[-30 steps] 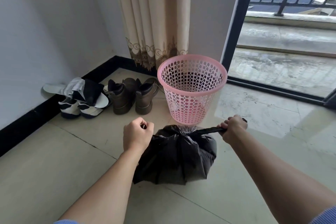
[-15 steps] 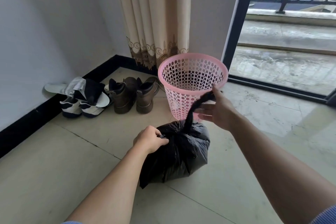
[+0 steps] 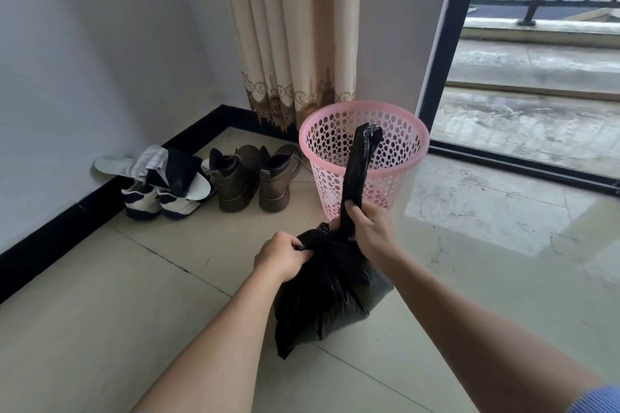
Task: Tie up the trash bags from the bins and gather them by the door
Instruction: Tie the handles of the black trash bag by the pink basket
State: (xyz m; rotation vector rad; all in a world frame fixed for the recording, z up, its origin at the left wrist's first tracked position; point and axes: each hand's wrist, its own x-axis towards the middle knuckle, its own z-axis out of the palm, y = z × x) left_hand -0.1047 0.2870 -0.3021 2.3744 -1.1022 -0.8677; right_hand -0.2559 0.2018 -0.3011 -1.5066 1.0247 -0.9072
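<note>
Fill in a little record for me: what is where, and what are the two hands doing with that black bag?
bag: black plastic trash bag, on the tiled floor
left hand: grips a short end at the bag's neck
right hand: grips the bag's long twisted tail, held upright
bin: pink perforated plastic bin, upright behind the bag
nearby: brown leather boots beside the bin

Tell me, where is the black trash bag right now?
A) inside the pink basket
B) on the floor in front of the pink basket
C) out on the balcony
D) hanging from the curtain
B: the black trash bag rests on the tiled floor, outside the pink basket.
</note>
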